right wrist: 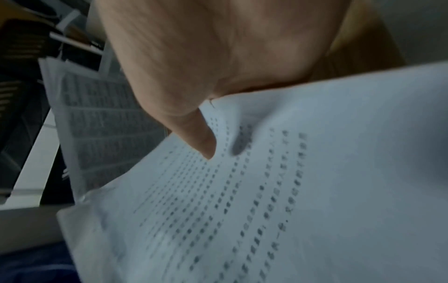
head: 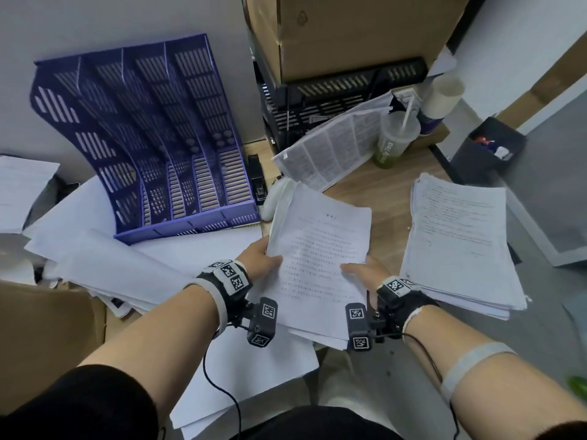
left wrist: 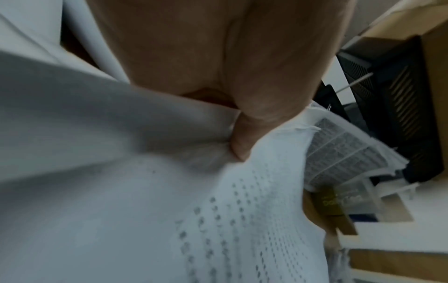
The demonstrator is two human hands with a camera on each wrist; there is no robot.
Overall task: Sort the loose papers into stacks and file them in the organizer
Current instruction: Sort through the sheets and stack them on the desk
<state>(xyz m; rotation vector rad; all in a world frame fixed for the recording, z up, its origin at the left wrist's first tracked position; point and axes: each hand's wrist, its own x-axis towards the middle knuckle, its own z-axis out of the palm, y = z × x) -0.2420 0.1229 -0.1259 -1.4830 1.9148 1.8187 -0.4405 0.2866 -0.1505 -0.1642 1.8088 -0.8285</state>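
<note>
Both hands hold one sheaf of printed papers (head: pixel 320 258) above the wooden desk (head: pixel 387 198), at the centre of the head view. The left hand (head: pixel 259 260) grips its left edge, thumb (left wrist: pixel 240 141) pressed on the top sheet with the fingers hidden beneath. The right hand (head: pixel 365 274) grips the right edge the same way, thumb (right wrist: pixel 201 139) lying on the printed lines, fingers out of sight under the sheaf.

One purple organizer (head: pixel 152 138) stands at ten o'clock from the sheaf, its four slotted compartments showing no papers inside. One black organizer (head: pixel 333 103) sits at twelve o'clock beneath a cardboard box (head: pixel 359 33).

Four more lots of paper lie around: a thick stack of printed sheets (head: pixel 460 246) at three o'clock, just beside the right hand; a densely printed bundle (head: pixel 333 147) at one o'clock, leaning against the black organizer; a spread of blank white sheets (head: pixel 104 258) at nine o'clock, running under the purple organizer; and a smaller pile (head: pixel 22 192) at the far left edge.

Two cups stand at two o'clock: a clear plastic one holding green drink with a straw (head: pixel 395 139) and a paper cup (head: pixel 440 100) behind it. One black stapler (head: pixel 257 179) lies just right of the purple organizer.
</note>
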